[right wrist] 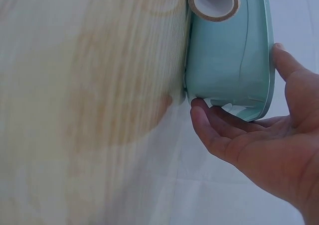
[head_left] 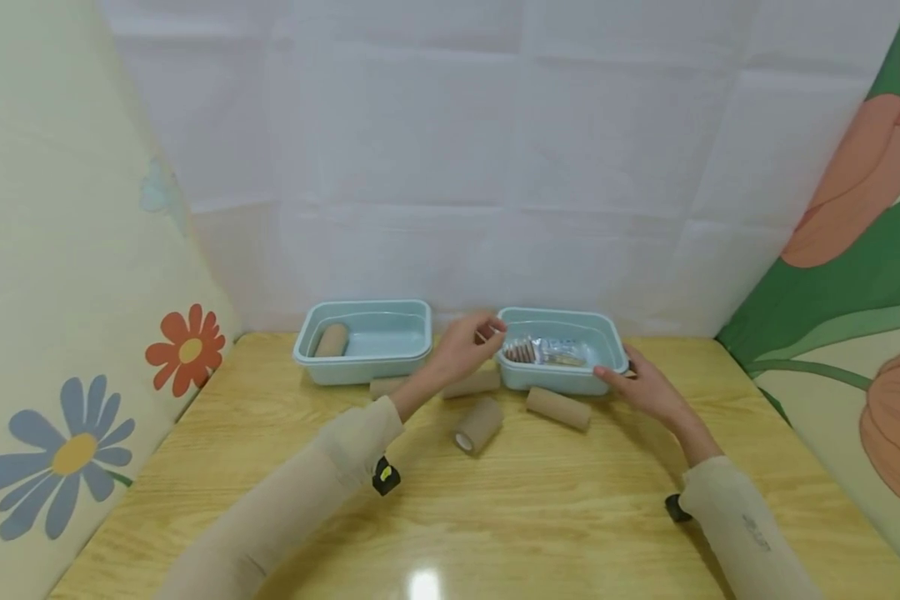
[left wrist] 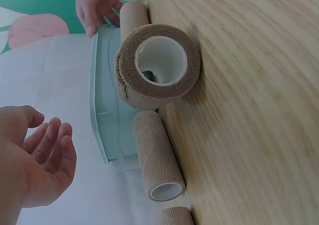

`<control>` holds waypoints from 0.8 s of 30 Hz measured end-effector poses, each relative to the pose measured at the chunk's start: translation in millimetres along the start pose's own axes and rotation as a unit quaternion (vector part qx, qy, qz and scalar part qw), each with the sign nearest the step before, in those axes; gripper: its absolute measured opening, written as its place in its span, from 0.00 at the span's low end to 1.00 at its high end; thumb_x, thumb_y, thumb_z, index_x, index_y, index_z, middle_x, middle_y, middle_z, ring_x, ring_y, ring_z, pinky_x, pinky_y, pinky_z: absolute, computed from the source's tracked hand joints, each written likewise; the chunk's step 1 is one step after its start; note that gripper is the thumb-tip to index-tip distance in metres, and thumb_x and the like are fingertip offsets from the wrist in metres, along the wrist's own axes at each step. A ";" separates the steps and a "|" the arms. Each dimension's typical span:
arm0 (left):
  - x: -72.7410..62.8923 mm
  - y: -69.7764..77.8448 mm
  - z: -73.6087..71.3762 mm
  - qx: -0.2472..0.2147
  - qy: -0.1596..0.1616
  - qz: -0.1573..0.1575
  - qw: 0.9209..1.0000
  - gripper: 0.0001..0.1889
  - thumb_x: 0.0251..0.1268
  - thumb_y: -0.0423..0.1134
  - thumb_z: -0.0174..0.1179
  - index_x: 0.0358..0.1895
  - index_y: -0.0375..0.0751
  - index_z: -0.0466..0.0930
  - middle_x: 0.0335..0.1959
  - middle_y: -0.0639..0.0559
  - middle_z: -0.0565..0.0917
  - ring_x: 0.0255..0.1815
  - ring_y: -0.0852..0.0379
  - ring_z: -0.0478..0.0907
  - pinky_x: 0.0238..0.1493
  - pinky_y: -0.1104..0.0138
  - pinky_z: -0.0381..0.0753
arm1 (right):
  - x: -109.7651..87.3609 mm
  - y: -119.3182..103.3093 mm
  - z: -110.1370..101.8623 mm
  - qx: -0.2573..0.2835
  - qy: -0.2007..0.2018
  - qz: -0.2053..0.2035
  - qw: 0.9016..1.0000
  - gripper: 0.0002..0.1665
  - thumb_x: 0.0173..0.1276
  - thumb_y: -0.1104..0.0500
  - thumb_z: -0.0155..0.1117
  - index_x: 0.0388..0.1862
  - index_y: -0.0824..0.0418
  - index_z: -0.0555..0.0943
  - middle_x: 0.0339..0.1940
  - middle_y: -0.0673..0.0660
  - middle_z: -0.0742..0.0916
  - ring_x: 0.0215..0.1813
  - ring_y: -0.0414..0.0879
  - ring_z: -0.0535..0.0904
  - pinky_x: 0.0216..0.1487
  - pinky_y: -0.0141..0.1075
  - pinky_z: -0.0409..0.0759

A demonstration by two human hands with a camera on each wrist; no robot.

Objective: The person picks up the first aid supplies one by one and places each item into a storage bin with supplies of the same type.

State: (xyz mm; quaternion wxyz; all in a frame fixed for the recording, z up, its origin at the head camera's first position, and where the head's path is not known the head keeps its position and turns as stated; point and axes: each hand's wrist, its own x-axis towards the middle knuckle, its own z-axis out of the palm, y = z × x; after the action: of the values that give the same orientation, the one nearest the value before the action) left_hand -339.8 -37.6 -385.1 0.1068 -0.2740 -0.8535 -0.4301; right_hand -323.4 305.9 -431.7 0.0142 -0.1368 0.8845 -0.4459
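Note:
My right hand (head_left: pixel 645 387) grips the right end of a light blue plastic tub (right wrist: pixel 229 56), thumb on the rim and fingers against the end wall. Inside that tub lie a ridged brown-and-white thing (head_left: pixel 521 351) and clear plastic packets (head_left: pixel 562 352). By the tub's left end hovers my left hand (left wrist: pixel 40 160), fingers loosely bent and holding nothing; the left wrist view shows it apart from the tub. Several tan bandage rolls lie in front: one roll (head_left: pixel 558 408) close to the tub, another roll (head_left: pixel 480 425) nearer me, and a roll (head_left: pixel 472 383) below my left hand.
A second light blue tub (head_left: pixel 363 371) stands at the left with one tan roll (head_left: pixel 332 341) in it. Before it lies a further roll (head_left: pixel 386 387), partly hidden by my left arm. White sheeting (head_left: pixel 420 167) hangs behind the wooden table (head_left: pixel 532 517).

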 end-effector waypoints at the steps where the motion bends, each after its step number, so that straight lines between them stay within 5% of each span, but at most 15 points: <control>1: -1.0 -1.0 -0.5 0.002 0.000 0.002 1.000 0.11 0.75 0.38 0.59 0.52 0.36 0.83 0.38 0.48 0.86 0.38 0.54 0.82 0.43 0.63 0.82 | 0.1 0.1 -0.1 -0.001 0.000 -0.002 1.000 0.53 0.75 0.36 0.59 0.84 0.62 0.49 0.73 0.72 0.68 0.69 0.68 0.67 0.55 0.56 0.79; 24: -41.1 -13.1 -33.5 0.007 0.035 -0.005 0.999 0.12 0.79 0.41 0.57 0.55 0.41 0.84 0.39 0.48 0.87 0.38 0.56 0.82 0.40 0.58 0.82 | -2.7 -3.9 -0.7 -0.005 -0.003 0.003 1.000 0.53 0.76 0.38 0.59 0.84 0.62 0.47 0.73 0.72 0.68 0.70 0.68 0.66 0.56 0.56 0.78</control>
State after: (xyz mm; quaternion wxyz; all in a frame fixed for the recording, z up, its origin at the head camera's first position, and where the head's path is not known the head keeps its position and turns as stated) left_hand -314.9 -85.9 -390.8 0.1359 -0.2541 -0.8535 -0.4341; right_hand -320.1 305.0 -428.5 0.0174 -0.1350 0.8870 -0.4413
